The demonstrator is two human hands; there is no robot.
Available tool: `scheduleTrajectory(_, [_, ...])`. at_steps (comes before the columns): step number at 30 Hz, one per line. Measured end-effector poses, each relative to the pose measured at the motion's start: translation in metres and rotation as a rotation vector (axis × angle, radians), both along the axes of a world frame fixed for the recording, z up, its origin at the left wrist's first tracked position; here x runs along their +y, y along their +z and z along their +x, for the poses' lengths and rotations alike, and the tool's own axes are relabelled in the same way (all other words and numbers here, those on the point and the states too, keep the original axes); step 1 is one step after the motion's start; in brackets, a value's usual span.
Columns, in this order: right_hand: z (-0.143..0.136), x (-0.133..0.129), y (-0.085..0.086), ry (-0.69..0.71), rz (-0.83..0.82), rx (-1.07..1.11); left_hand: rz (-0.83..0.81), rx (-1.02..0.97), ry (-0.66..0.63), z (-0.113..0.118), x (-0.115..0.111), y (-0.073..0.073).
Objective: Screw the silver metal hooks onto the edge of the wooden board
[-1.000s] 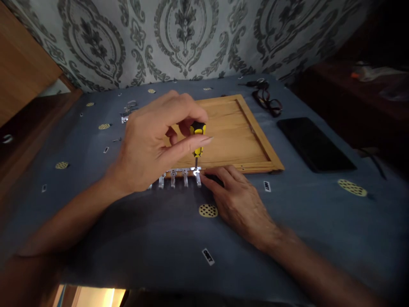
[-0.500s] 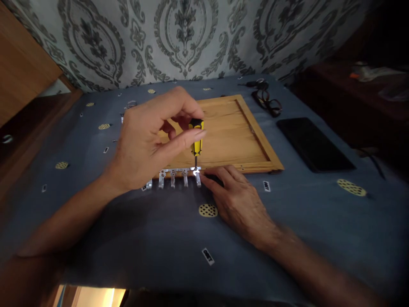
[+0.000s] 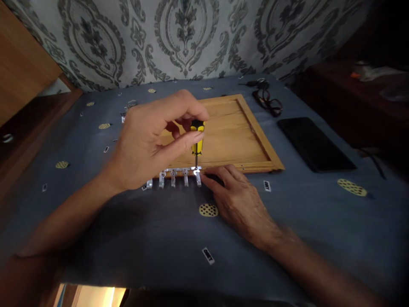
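Under everything spreads one blue-grey cloth (image 3: 159,256), and up at twelve stands a grey-patterned backdrop (image 3: 191,70). Reckoning the clock from the screwdriver, one wooden cabinet (image 3: 25,51) rises at ten, and one dark brown unit (image 3: 338,94) sits between two and three, bearing what may be a clear plastic bag (image 3: 377,72); it is dim over there.

Next in size comes one wooden panel (image 3: 225,132), shallow as a tray, its raised rim closing in a flat floor; it lies toward twelve, partly behind the left hand.

Two hands are at work. The left hand (image 3: 150,136), reaching in from eight, pinches the screwdriver between thumb and fingers. The right hand (image 3: 238,200), from four, has its fingers bent over a dark object (image 3: 215,179) at the panel's near edge; whether they close on it I can't tell.

One black phone (image 3: 316,144) lies at three, one pair of glasses (image 3: 275,112) at two. The single yellow-and-black screwdriver (image 3: 197,147) stands upright, tip down at the rightmost of five silver hooks (image 3: 174,178), which run toward nine along the near edge, their ends pointing to six. Loose metal pieces (image 3: 131,103) lie at ten.
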State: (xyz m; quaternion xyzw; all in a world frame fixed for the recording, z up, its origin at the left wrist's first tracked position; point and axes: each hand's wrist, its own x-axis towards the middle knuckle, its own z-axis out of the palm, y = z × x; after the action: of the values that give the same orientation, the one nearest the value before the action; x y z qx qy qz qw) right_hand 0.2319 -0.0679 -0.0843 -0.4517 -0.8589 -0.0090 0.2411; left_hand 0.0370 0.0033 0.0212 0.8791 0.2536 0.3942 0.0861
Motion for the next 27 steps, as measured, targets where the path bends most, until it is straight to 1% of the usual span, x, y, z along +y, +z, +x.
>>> scheduleTrajectory(6, [-0.0006,-0.0005,0.0021,-0.002,-0.009,-0.001,0.066,-0.027,0.02,0.0028,-0.0012,-0.0033])
scheduleTrajectory(14, [0.0005,0.0002,0.0006,0.012,0.016,0.004,0.028,0.033,-0.005,-0.0015,0.0011,0.0015])
scheduleTrajectory(24, [0.0006,0.0002,0.0018,0.019,0.002,0.002,0.05,0.052,0.027,-0.0005,-0.0008,0.0012])
scheduleTrajectory(27, [-0.001,-0.0005,0.003,0.017,0.006,0.035,0.039,0.047,0.022,-0.0009,-0.0006,0.0009])
